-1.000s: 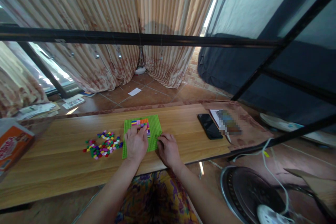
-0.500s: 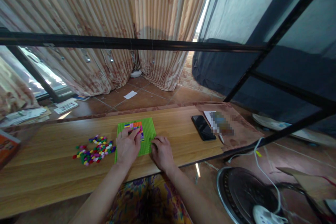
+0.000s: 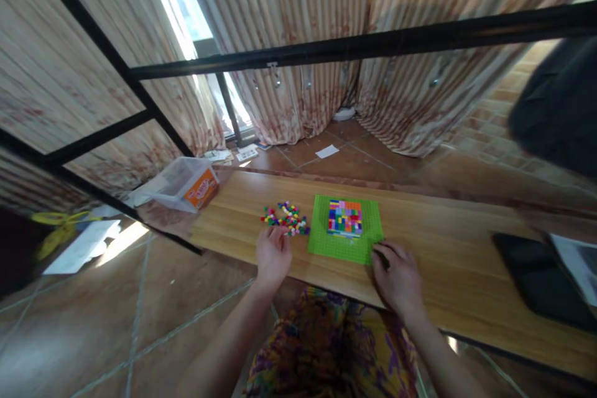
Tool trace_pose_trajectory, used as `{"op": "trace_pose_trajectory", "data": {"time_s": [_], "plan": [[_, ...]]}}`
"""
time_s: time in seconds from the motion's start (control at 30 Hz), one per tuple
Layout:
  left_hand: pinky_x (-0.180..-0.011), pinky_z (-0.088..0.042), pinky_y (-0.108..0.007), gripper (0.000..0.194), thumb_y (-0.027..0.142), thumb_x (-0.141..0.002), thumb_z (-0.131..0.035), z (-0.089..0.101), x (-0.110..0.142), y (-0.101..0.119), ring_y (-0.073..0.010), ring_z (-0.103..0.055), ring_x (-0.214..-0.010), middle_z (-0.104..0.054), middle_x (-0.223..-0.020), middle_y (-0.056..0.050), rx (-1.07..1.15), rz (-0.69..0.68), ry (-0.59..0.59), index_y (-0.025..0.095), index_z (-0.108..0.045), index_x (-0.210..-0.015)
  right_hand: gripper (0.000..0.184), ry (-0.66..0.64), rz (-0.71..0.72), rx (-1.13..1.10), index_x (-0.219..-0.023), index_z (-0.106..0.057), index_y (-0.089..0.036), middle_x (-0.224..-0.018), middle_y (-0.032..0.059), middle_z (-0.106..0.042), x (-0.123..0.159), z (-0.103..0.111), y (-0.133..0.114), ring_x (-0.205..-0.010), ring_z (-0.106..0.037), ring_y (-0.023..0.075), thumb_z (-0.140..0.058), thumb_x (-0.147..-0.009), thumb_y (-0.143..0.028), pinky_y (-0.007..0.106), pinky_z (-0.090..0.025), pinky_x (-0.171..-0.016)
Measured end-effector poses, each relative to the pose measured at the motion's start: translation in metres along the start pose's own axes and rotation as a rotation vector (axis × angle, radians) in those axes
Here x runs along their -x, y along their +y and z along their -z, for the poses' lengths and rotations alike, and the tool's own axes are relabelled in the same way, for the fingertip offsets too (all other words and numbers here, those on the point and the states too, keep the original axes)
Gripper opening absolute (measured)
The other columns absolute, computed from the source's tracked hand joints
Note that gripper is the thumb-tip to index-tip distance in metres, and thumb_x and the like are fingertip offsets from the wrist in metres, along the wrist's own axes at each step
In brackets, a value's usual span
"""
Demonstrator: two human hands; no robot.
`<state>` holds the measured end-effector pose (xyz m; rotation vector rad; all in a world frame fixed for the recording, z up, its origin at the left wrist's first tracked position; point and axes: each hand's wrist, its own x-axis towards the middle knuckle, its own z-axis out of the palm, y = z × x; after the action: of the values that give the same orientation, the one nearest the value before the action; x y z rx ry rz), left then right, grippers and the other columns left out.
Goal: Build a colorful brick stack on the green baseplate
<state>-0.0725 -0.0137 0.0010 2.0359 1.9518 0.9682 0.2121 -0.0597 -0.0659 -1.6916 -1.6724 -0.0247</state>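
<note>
A green studded baseplate (image 3: 321, 242) lies on the wooden table. On it stands a low block of small multicoloured bricks (image 3: 345, 219), in full view. To the left is a loose pile of small coloured bricks (image 3: 291, 219). My left hand (image 3: 274, 256) is at the near edge of that pile, its thumb and bent fingers slightly apart, with no brick visible in them. My right hand (image 3: 398, 273) rests at the baseplate's near right corner, fingers curled and thumb and forefinger on its edge.
A clear plastic box (image 3: 181, 181) with an orange label stands at the table's left end. At the right lie a black phone (image 3: 541, 280) and a printed sheet (image 3: 576, 261). A black metal bar (image 3: 326, 50) crosses beyond the table (image 3: 443, 230).
My left hand has left the brick block and moved to the loose pile, uncovering the block. My right hand stays at the baseplate's corner. The view has swung left.
</note>
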Motion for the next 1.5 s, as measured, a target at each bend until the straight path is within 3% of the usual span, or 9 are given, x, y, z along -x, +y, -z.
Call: {"op": "trace_pose_trajectory", "data": {"time_s": [0.1, 0.23, 0.5, 0.83, 1.03, 1.3, 1.5], "plan": [[-0.084, -0.049, -0.033, 0.020, 0.018, -0.090, -0.050, 0.010, -0.002, -0.025, -0.0204, -0.063, -0.093, -0.067, -0.092, -0.006, -0.050, 0.091, -0.005, 0.019, -0.069, -0.093, 0.032, 0.013, 0.013, 0.021, -0.101, -0.072, -0.019, -0.109, 0.0123, -0.068, 0.002, 0.000, 0.002, -0.098, -0.059, 0.0274, -0.048, -0.094, -0.039, 0.045, -0.049, -0.090], [-0.088, -0.049, -0.033, 0.023, 0.014, -0.087, -0.052, 0.009, -0.012, -0.036, -0.0201, -0.062, -0.095, -0.067, -0.096, -0.006, -0.065, 0.098, -0.034, 0.019, -0.071, -0.098, 0.035, 0.025, 0.031, 0.051, -0.101, -0.072, -0.018, -0.108, 0.0126, -0.069, 0.002, 0.000, 0.004, -0.097, -0.060, 0.0277, -0.047, -0.095, -0.042, 0.045, -0.049, -0.088], [-0.090, -0.048, -0.036, 0.021, 0.018, -0.089, -0.056, -0.014, -0.026, -0.025, -0.0208, -0.059, -0.096, -0.066, -0.100, -0.007, -0.097, -0.076, -0.086, 0.023, -0.074, -0.097, 0.036, 0.009, 0.019, 0.075, -0.100, -0.073, -0.019, -0.108, 0.0118, -0.069, 0.002, 0.001, 0.005, -0.097, -0.061, 0.0270, -0.047, -0.095, -0.043, 0.043, -0.048, -0.089], [-0.099, -0.044, -0.039, 0.018, 0.019, -0.087, -0.060, -0.024, -0.048, -0.004, -0.0211, -0.058, -0.102, -0.065, -0.106, -0.007, -0.150, -0.114, -0.174, 0.023, -0.074, -0.097, 0.035, 0.006, 0.001, 0.062, -0.100, -0.073, -0.018, -0.107, 0.0117, -0.070, 0.001, 0.004, 0.001, -0.098, -0.061, 0.0271, -0.048, -0.095, -0.042, 0.044, -0.049, -0.090], [-0.098, -0.043, -0.038, 0.016, 0.016, -0.087, -0.057, -0.026, -0.053, -0.003, -0.0214, -0.059, -0.101, -0.067, -0.101, -0.008, -0.175, -0.108, -0.203, 0.019, -0.072, -0.088, 0.031, 0.022, -0.015, 0.046, -0.099, -0.073, -0.018, -0.107, 0.0118, -0.070, 0.000, 0.004, -0.003, -0.099, -0.060, 0.0262, -0.050, -0.095, -0.039, 0.043, -0.050, -0.089], [-0.085, -0.046, -0.030, 0.015, 0.018, -0.090, -0.053, -0.019, -0.051, 0.004, -0.0193, -0.064, -0.094, -0.071, -0.096, -0.005, -0.058, -0.017, -0.208, 0.021, -0.067, -0.094, 0.031, 0.017, -0.004, 0.035, -0.099, -0.073, -0.018, -0.107, 0.0114, -0.069, -0.001, 0.004, -0.003, -0.099, -0.061, 0.0262, -0.050, -0.095, -0.038, 0.043, -0.050, -0.090], [-0.075, -0.043, -0.027, 0.020, 0.014, -0.090, -0.048, -0.005, -0.043, -0.016, -0.0172, -0.064, -0.081, -0.070, -0.084, -0.003, -0.105, 0.060, -0.232, 0.021, -0.066, -0.084, 0.031, 0.021, -0.011, 0.032, -0.098, -0.073, -0.019, -0.107, 0.0111, -0.069, 0.000, 0.004, -0.003, -0.098, -0.061, 0.0263, -0.049, -0.095, -0.040, 0.044, -0.050, -0.090]]}}
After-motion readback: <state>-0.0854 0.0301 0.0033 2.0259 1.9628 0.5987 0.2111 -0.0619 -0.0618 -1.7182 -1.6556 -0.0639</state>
